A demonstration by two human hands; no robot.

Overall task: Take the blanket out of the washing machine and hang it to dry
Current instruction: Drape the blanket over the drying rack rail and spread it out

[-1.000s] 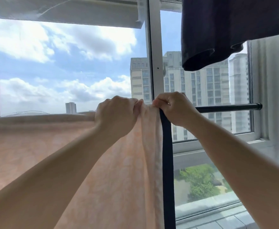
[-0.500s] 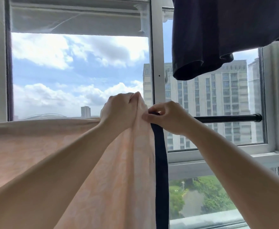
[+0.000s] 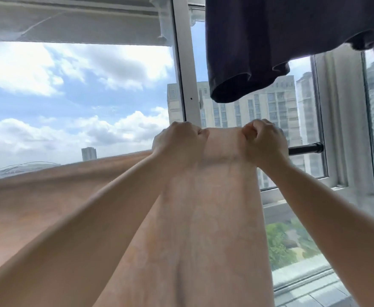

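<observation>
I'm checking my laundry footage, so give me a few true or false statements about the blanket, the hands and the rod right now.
1. Both hands grip the blanket's top edge. True: left hand, right hand, peach blanket.
2. The black rod is completely covered. False: its right end shows bare.
3. A dark garment hangs above. True.
4. The blanket is blue. False: it is peach.
5. The hands touch each other. False: blanket shows between them.
</observation>
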